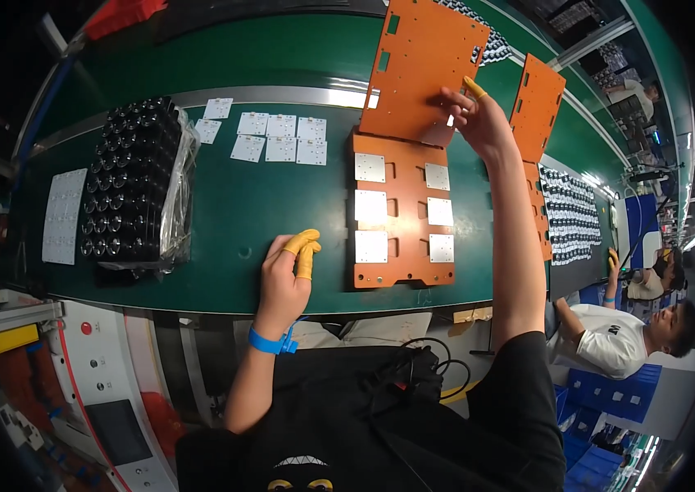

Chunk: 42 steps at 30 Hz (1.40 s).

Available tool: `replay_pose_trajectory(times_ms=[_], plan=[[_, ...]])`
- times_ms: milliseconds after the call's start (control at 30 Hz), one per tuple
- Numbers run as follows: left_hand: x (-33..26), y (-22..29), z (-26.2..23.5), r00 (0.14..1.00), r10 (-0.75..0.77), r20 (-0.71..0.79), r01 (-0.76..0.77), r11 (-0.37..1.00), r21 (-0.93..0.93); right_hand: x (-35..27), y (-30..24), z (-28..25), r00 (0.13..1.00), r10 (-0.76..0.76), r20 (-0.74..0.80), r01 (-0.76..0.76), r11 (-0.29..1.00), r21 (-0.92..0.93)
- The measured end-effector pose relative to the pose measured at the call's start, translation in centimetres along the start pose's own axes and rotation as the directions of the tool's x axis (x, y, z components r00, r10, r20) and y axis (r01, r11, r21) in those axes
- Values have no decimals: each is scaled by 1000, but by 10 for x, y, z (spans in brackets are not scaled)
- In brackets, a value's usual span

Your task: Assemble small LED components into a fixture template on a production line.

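Note:
An orange fixture [404,273] lies on the green bench, its orange lid [421,57] raised at the far end. Square white plates [370,207] sit in two columns on the fixture's base. My right hand [479,119] is up at the lid's right side, fingers apart in front of the panel; whether they touch it I cannot tell. My left hand [284,283] hovers left of the fixture near the bench's front edge. Yellow finger cots cover its pinched-together fingertips, and anything between them is hidden. A blue wrist strap [272,342] circles my left wrist.
White circuit boards [280,138] lie left of the fixture. Farther left are a block of black cylindrical parts [130,184] in clear wrap and a white panel [64,215]. A second orange fixture [538,107] stands at right, beside rows of black-and-white parts [570,217] and a co-worker [618,336].

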<state>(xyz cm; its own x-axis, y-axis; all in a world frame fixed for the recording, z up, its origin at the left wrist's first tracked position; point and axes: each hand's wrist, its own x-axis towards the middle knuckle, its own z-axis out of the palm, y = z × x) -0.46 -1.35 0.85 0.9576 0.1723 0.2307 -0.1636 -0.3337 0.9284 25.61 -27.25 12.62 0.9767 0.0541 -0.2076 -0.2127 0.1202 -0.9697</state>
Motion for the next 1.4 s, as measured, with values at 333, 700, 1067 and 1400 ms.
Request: replay_pose_trajectory(times_ms=[333, 700, 1067, 1400], plan=[[0, -1, -9, 998, 48, 27, -48, 999, 10, -135, 36, -23, 999, -19, 46, -7, 866, 501], [0, 4, -3, 996, -88, 32, 90, 992, -86, -241, 69, -80, 980, 53, -193, -70, 994, -79], [-5, -1, -2, 996, -88, 31, 91, 988, -125, -190, 74, -43, 995, 16, -101, -45, 953, -298], [-4, 0, -4, 994, -96, 55, 102, 988, -118, -193, 49, -37, 989, -145, -41, 150, 931, 332]])
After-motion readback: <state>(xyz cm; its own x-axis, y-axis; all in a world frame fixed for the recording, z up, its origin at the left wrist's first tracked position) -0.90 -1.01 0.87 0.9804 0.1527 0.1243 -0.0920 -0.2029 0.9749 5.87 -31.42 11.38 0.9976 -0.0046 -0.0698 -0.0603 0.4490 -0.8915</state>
